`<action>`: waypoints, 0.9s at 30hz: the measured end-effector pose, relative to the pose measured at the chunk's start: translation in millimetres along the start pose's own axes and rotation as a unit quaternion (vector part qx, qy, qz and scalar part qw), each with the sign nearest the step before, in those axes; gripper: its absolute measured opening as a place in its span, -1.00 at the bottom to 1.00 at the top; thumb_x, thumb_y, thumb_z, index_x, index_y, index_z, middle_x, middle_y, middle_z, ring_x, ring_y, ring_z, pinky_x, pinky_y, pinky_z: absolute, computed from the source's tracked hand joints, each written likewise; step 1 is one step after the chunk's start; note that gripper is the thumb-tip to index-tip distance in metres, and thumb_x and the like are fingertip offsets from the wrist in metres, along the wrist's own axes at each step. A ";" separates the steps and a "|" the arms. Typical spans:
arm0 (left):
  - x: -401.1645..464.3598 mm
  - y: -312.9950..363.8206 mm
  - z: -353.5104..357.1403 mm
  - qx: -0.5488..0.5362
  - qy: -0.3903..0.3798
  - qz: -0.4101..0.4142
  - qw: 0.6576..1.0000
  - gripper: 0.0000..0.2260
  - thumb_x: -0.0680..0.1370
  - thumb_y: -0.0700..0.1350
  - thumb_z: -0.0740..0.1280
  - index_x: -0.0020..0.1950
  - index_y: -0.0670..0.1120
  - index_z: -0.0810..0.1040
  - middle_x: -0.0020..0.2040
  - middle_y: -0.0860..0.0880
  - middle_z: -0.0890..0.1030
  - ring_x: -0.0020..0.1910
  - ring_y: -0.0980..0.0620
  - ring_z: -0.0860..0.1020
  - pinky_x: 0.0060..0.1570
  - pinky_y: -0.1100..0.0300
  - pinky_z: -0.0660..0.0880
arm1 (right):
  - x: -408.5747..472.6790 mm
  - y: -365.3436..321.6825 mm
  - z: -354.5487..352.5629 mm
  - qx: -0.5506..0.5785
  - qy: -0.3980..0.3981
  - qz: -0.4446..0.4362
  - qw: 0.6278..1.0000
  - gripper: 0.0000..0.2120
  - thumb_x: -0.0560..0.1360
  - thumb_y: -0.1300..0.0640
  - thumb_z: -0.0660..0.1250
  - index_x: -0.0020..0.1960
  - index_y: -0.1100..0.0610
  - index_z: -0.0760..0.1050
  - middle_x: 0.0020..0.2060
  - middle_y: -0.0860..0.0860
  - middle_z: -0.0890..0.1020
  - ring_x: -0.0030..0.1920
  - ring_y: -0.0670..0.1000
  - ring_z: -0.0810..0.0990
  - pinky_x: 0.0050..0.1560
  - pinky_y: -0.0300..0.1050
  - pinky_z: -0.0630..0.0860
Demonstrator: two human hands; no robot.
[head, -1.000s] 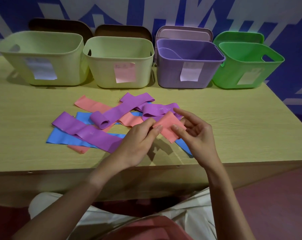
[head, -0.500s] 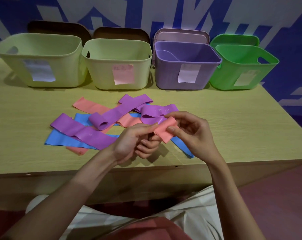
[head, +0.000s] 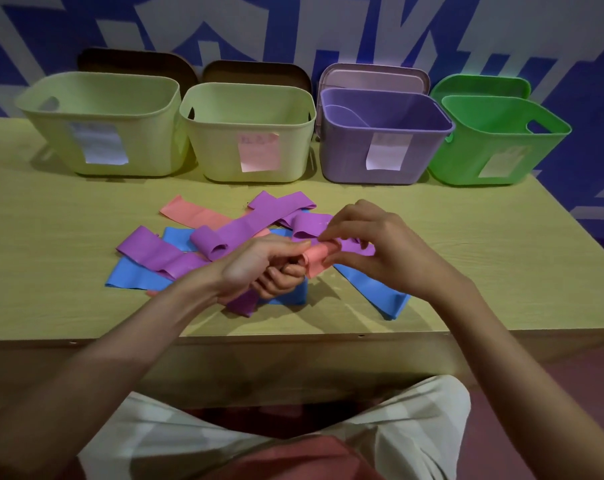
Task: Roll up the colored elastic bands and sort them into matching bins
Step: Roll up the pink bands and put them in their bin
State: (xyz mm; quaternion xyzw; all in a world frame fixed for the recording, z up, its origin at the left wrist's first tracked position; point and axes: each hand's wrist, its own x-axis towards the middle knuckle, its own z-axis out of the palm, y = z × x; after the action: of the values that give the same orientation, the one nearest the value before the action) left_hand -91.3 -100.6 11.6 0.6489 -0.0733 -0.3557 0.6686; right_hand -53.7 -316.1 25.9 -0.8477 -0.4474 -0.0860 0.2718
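Fingertips of the left hand (head: 259, 268) and right hand (head: 380, 247) pinch the pink band (head: 317, 259) above the table (head: 466, 258); tight, even turns should stop the roll springing loose

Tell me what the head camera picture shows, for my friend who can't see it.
Both hands, left hand and right hand, pinch a half-rolled salmon-pink elastic band above a pile of flat purple, blue and pink bands on a wooden table. Four open plastic bins line the back.
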 end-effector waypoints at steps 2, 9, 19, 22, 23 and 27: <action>-3.7 0.9 -4.1 0.018 0.011 -0.003 1.000 -0.64 0.51 0.13 0.15 -0.41 -0.02 0.29 -0.49 0.03 0.15 -0.55 0.14 0.06 -0.55 0.28 -0.05 | 3.5 -1.0 1.9 -0.024 -0.015 -0.016 0.999 -0.75 0.49 0.00 0.36 0.09 0.11 0.60 -0.05 -0.01 0.57 -0.08 -0.08 0.42 -0.23 -0.01 0.49; -9.4 -6.8 -14.1 -0.080 0.143 -0.036 0.986 -0.60 0.34 0.10 0.34 -0.05 -0.22 0.54 -0.29 -0.16 0.59 -0.41 0.02 0.48 -0.32 0.19 0.42 | 7.9 -4.0 18.1 -0.018 0.020 -0.045 0.999 -0.72 0.57 0.00 0.25 0.13 0.17 0.54 -0.04 0.00 0.53 -0.14 -0.09 0.44 -0.26 0.06 0.52; -23.3 -1.7 -34.3 -0.143 0.149 -0.021 0.978 -0.77 0.36 -0.18 0.42 -0.02 -0.23 0.66 -0.12 -0.19 0.67 -0.19 0.02 0.65 -0.16 0.21 0.61 | 21.6 -6.6 30.4 -0.008 -0.018 -0.062 0.998 -0.72 0.55 0.01 0.29 0.15 0.14 0.59 0.00 0.00 0.57 -0.11 -0.03 0.53 -0.23 0.00 0.52; -27.9 -0.3 -43.2 -0.106 0.143 -0.021 0.984 -0.73 0.36 -0.18 0.44 0.03 -0.25 0.65 -0.03 -0.21 0.67 -0.10 0.00 0.66 -0.11 0.20 0.60 | 26.3 -6.5 33.2 0.015 -0.039 -0.058 0.997 -0.73 0.52 0.02 0.32 0.14 0.14 0.62 -0.01 0.01 0.56 -0.15 -0.07 0.51 -0.23 -0.01 0.52; -29.0 0.7 -44.6 -0.097 0.140 -0.019 0.985 -0.73 0.34 -0.19 0.45 0.01 -0.24 0.65 -0.04 -0.22 0.67 -0.10 -0.01 0.66 -0.11 0.20 0.60 | 27.8 -6.4 34.6 0.016 -0.045 -0.058 0.997 -0.73 0.52 0.03 0.33 0.13 0.13 0.62 -0.02 0.01 0.56 -0.15 -0.08 0.50 -0.23 -0.01 0.52; -29.1 6.3 -46.8 -0.016 0.162 -0.005 0.987 -0.69 0.23 -0.19 0.52 -0.05 -0.20 0.66 -0.15 -0.18 0.68 -0.17 0.00 0.66 -0.18 0.27 0.57 | 36.5 -5.3 38.5 -0.005 -0.064 -0.074 0.995 -0.70 0.52 -0.02 0.30 0.13 0.12 0.64 -0.05 0.02 0.57 -0.18 -0.05 0.52 -0.27 -0.03 0.52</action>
State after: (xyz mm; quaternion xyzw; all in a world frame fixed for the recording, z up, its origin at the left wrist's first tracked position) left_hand -84.2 -46.4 21.1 0.6875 0.0450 -0.2505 0.6801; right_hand -40.4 -267.0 10.0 -0.8174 -0.5249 -0.0537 0.2312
